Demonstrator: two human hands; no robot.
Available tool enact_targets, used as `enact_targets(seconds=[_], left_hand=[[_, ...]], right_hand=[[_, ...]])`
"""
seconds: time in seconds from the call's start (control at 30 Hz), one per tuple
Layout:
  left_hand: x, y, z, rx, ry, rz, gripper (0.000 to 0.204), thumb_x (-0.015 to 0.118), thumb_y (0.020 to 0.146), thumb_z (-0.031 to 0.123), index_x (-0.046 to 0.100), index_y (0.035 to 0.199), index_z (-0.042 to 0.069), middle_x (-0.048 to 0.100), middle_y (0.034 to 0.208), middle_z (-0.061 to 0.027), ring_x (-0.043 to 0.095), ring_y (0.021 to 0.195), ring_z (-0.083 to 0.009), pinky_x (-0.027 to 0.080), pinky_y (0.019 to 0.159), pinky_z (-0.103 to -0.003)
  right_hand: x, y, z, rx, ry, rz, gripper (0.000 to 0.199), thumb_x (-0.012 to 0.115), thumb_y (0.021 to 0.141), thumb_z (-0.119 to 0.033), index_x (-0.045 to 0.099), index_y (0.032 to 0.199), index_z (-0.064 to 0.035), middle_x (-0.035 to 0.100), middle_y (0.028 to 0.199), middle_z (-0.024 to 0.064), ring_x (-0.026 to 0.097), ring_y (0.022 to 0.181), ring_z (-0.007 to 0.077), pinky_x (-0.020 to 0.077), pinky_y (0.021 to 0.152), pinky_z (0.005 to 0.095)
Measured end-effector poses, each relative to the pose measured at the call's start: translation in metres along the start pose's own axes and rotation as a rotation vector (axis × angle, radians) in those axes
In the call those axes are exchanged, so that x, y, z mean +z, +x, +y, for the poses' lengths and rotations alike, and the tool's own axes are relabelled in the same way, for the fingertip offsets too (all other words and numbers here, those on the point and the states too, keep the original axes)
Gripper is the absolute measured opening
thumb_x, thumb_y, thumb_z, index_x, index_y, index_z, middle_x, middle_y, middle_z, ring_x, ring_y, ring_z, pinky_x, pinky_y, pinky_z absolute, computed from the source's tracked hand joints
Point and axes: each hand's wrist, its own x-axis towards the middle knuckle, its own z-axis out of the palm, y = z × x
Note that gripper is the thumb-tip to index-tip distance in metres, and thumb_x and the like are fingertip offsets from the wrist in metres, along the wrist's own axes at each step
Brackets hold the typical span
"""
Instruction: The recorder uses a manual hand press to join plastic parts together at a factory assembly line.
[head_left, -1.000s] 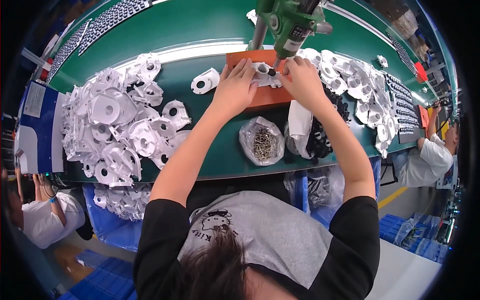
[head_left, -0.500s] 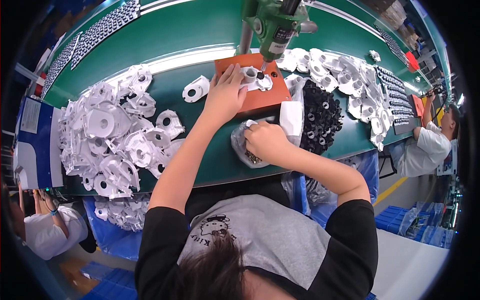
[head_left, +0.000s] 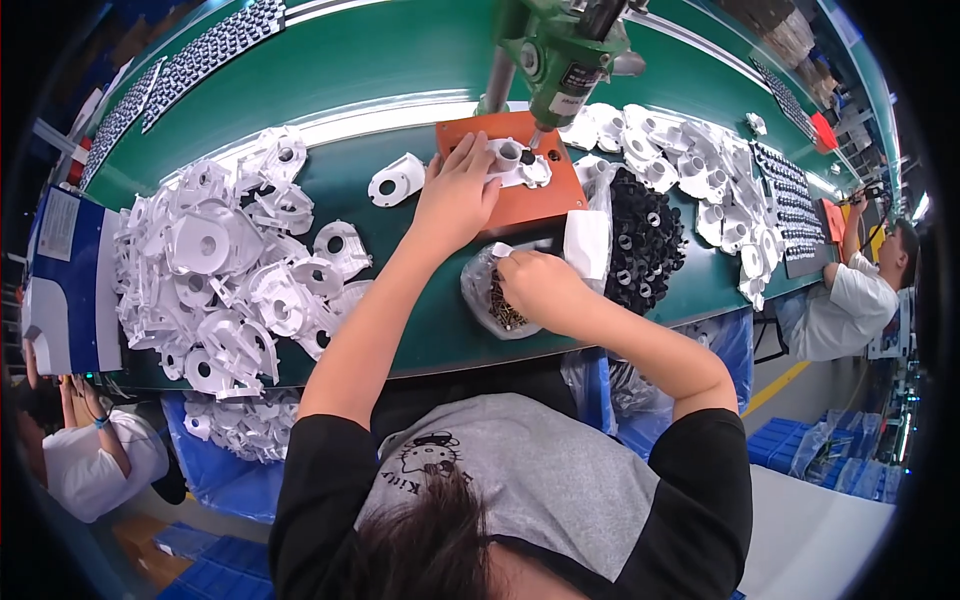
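Note:
My left hand [head_left: 458, 195] lies over the left side of an orange block [head_left: 545, 203], its fingers and thumb about the left end of a white plastic part [head_left: 508, 157] on that block. This part has a round upright collar, with a small black piece [head_left: 527, 158] beside it. Just above hangs the tip of a green machine head [head_left: 565, 75]. My right hand [head_left: 545, 290] reaches into a clear plastic bag [head_left: 478, 290] of small brass-coloured screws [head_left: 505, 312]. Its fingers are closed together; whatever lies between them is hidden.
White plastic parts [head_left: 205, 245] heap up on the left, with a single one [head_left: 397, 180] near the block. To the right sit a pile of black pieces [head_left: 640, 240], a white box-like piece [head_left: 586, 243] and more white parts [head_left: 700, 175]. A co-worker [head_left: 850, 290] sits at far right.
My right hand has shifted slightly right and down in the bag, and more screws show beside it. My left hand stays on the white part. The whole view has shifted a little.

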Motion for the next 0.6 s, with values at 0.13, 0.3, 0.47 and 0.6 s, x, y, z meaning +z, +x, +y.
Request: enact_targets(seconds=[0.13, 0.3, 0.47, 0.6], left_hand=[[0.002, 0.001, 0.001, -0.047, -0.055, -0.014, 0.034, 0.053, 0.086, 0.022, 0.052, 0.113, 0.003, 0.044, 0.134, -0.0151, 0.039, 0.126, -0.0284, 0.033, 0.099, -0.053], [0.003, -0.001, -0.002, -0.044, -0.053, -0.017, 0.034, 0.053, 0.086, 0.023, 0.051, 0.113, 0.003, 0.044, 0.134, -0.0147, 0.039, 0.127, -0.0280, 0.033, 0.099, -0.053], [-0.001, -0.001, -0.001, -0.045, -0.028, -0.022, 0.034, 0.053, 0.086, 0.023, 0.051, 0.113, 0.003, 0.043, 0.135, -0.0146, 0.038, 0.127, -0.0277, 0.032, 0.100, -0.053], [0.000, 0.000, 0.001, -0.030, -0.019, -0.015, 0.049, 0.054, 0.086, 0.021, 0.040, 0.129, 0.001, 0.046, 0.131, -0.0164, 0.041, 0.124, -0.0306, 0.032, 0.100, -0.050]], right_hand=[[-0.022, 0.004, 0.002, 0.070, 0.265, -0.094, 0.010, 0.060, 0.068, -0.007, 0.054, 0.070, 0.0003, 0.059, 0.069, 0.0146, 0.060, 0.065, 0.0301, 0.0486, 0.059, 0.0376], [-0.060, 0.012, 0.022, 0.173, 0.624, -0.147, 0.011, 0.062, 0.065, -0.002, 0.053, 0.070, 0.0004, 0.055, 0.061, 0.0066, 0.053, 0.056, 0.0131, 0.0431, 0.053, 0.0270], [-0.094, 0.030, 0.071, 0.417, 0.748, 0.035, 0.015, 0.061, 0.071, -0.006, 0.050, 0.080, 0.0000, 0.052, 0.066, 0.0024, 0.051, 0.061, 0.0098, 0.0428, 0.056, 0.0248], [-0.084, 0.050, 0.111, 0.431, 0.768, 0.120, 0.032, 0.057, 0.076, -0.004, 0.058, 0.107, 0.0046, 0.058, 0.071, 0.0052, 0.055, 0.062, 0.0089, 0.0433, 0.055, 0.0219]])
